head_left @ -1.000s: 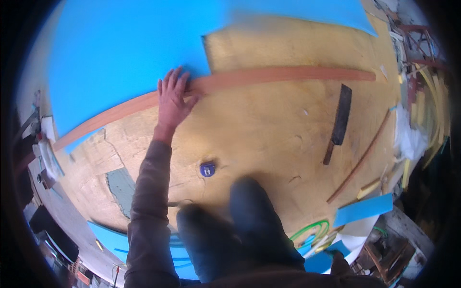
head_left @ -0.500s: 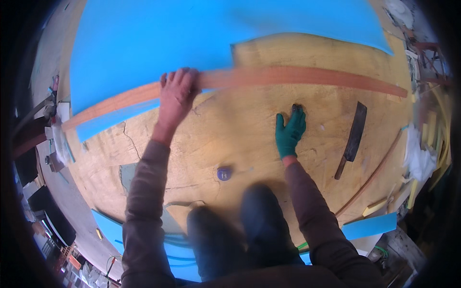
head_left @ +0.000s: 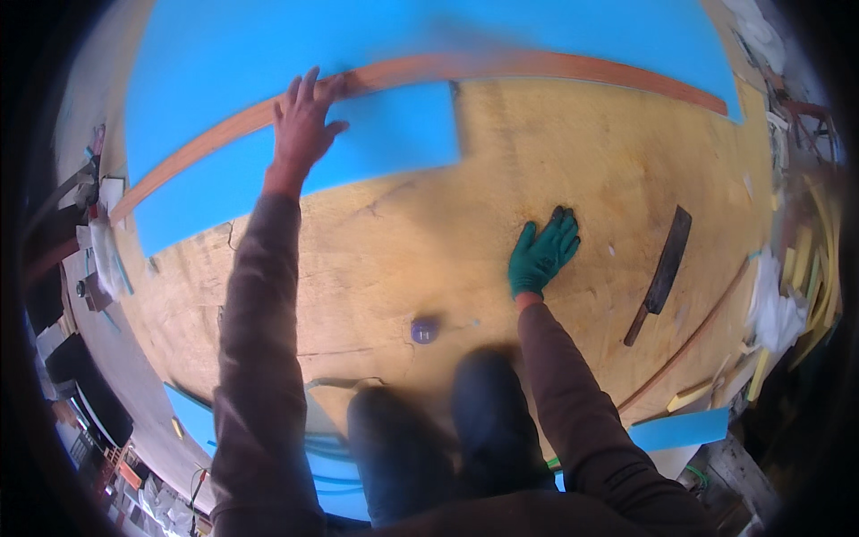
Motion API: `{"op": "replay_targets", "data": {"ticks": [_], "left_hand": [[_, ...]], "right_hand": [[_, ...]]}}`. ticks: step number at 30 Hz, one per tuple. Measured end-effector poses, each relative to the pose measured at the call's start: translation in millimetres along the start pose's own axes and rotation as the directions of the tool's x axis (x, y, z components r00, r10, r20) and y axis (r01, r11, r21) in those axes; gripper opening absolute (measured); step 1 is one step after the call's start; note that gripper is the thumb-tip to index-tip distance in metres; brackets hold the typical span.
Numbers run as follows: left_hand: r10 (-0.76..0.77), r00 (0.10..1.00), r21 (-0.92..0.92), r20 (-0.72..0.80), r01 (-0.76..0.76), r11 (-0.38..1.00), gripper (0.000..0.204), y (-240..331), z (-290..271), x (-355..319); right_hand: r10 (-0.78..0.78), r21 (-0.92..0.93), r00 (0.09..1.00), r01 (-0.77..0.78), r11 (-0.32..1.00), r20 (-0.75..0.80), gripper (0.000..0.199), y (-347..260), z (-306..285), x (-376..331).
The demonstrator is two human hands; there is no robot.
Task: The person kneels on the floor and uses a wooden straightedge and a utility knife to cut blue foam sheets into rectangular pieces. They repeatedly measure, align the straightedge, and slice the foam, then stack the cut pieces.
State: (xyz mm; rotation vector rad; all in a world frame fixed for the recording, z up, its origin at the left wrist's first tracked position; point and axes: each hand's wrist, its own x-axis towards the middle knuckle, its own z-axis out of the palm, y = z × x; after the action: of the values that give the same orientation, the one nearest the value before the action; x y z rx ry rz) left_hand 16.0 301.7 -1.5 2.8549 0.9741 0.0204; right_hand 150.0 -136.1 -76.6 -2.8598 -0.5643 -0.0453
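Observation:
My left hand (head_left: 302, 121) is bare and reaches far forward, fingers spread, resting on a long reddish wooden strip (head_left: 537, 67) that lies across a large blue sheet (head_left: 376, 45). My right hand (head_left: 542, 251) wears a green glove and lies flat, fingers apart, on the plywood floor (head_left: 429, 224). It holds nothing. A dark cleaver-like blade (head_left: 663, 271) lies on the plywood to the right of the gloved hand, apart from it. My knees (head_left: 447, 430) are at the bottom middle.
A small purple round object (head_left: 424, 329) sits on the plywood in front of my knees. Thin wooden strips (head_left: 689, 345) and yellow offcuts (head_left: 810, 268) lie at the right. Blue sheet pieces (head_left: 676, 428) sit near the lower right. Clutter lines the left edge.
My left hand and the wooden strip have moved farther forward onto the blue sheet. My gloved right hand, absent one second ago, came down onto the plywood and stays flat.

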Motion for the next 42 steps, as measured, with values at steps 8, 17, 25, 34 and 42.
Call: {"op": "replay_targets", "data": {"ticks": [8, 17, 25, 34, 42], "left_hand": [[-0.922, 0.349, -0.832, 0.168, 0.552, 0.058, 0.062, -104.9, 29.4, -178.3], [-0.821, 0.442, -0.909, 0.361, -0.027, -0.415, 0.035, -154.9, 10.6, -141.6], [-0.901, 0.424, -0.996, 0.09, 0.022, -0.09, 0.023, -158.7, -48.5, -171.4], [-0.849, 0.267, -0.834, 0.456, 0.462, -0.302, 0.032, -140.6, 32.3, -200.0], [-0.407, 0.879, -0.509, -0.25, 0.238, 0.827, 0.034, -66.2, 23.3, -138.0]], "right_hand": [[-0.107, 0.031, 0.99, 0.11, 0.993, -0.087, 0.069, 14.2, 14.1, -3.2], [-0.061, -0.233, 0.998, 0.064, 0.97, 0.023, 0.067, 24.8, 17.7, 9.1], [-0.293, 0.468, 0.955, 0.243, 0.85, 0.038, 0.059, 26.5, -36.8, -24.5], [-0.732, 0.488, 0.571, 0.551, 0.677, 0.372, 0.071, -60.4, -84.8, -180.4], [-0.685, 0.326, 0.61, 0.605, 0.727, 0.398, 0.064, -90.8, -73.5, -147.3]]}}
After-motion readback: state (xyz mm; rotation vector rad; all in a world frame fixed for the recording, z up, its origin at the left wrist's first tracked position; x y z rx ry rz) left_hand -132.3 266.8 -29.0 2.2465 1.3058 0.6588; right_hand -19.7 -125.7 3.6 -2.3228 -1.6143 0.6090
